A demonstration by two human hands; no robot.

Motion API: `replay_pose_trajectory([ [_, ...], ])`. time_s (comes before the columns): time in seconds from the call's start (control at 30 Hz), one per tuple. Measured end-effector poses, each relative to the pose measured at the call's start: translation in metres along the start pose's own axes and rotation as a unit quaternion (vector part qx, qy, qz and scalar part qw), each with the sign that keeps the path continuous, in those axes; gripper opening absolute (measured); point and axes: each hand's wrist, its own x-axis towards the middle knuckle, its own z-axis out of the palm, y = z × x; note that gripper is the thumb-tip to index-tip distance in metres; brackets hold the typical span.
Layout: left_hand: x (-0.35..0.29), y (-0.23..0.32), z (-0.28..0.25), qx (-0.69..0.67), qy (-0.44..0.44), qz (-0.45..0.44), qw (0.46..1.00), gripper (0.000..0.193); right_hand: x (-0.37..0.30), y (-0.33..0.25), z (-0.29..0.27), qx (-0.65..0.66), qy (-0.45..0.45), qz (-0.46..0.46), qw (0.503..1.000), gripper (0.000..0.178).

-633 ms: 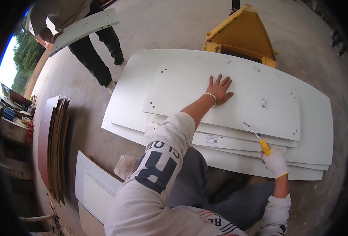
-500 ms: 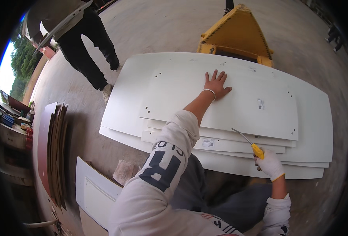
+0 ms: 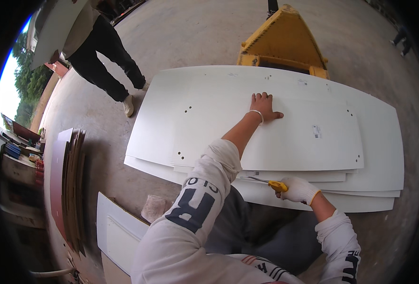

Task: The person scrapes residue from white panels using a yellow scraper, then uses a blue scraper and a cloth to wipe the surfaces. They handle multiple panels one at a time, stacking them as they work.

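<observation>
Head view: I see top panel [image 3: 294, 151] slid down-frame under empty left hand [image 3: 265, 109], nearer the tool [image 3: 276, 186] my right hand [image 3: 300, 190] clutches.

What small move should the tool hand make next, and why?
Perhaps turn the gloved right hand slightly so the metal tip of the yellow-handled tool points away from the left sleeve: in this view, the tip lies beside that sleeve while the left hand rests on the top white panel.

I see the top panel [image 3: 285, 142] lies nearer the worker [image 3: 181, 241] now; the right hand [image 3: 298, 190] and yellow-handled tool [image 3: 277, 186] are farther left.
</observation>
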Motion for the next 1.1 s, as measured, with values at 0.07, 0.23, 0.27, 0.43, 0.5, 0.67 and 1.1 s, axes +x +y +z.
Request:
replay_pose_trajectory([
  [0.07, -0.003, -0.001, 0.004, 0.0, 0.011, -0.008, 1.0, 0.101, 0.012, -0.006, 0.005, 0.015, 0.007, 0.006, 1.0, 0.033],
  [0.23, 0.003, 0.01, -0.009, -0.005, -0.031, -0.021, 0.999, 0.098, 0.038, -0.002, 0.008, -0.015, 0.035, -0.054, 0.998, 0.028],
  [0.27, 0.003, 0.011, -0.012, -0.001, -0.041, -0.026, 0.999, 0.097, 0.038, -0.003, 0.005, 0.017, 0.025, -0.046, 0.999, 0.028],
  [0.43, 0.012, 0.003, -0.026, -0.015, -0.047, -0.032, 0.998, 0.091, 0.039, -0.003, 0.002, 0.116, 0.011, -0.039, 0.992, 0.028],
  [0.5, 0.018, 0.005, -0.039, -0.032, -0.056, -0.036, 0.997, 0.088, 0.043, -0.002, 0.002, 0.114, 0.001, -0.038, 0.993, 0.028],
  [0.67, 0.017, 0.011, -0.057, -0.022, -0.051, -0.037, 0.998, 0.078, 0.058, 0.01, 0.01, 0.098, 0.021, -0.037, 0.994, 0.026],
  [1.1, 0.011, 0.029, -0.158, 0.064, 0.077, -0.059, 0.993, 0.084, 0.049, 0.002, -0.001, -0.067, 0.273, -0.233, 0.931, 0.04],
])
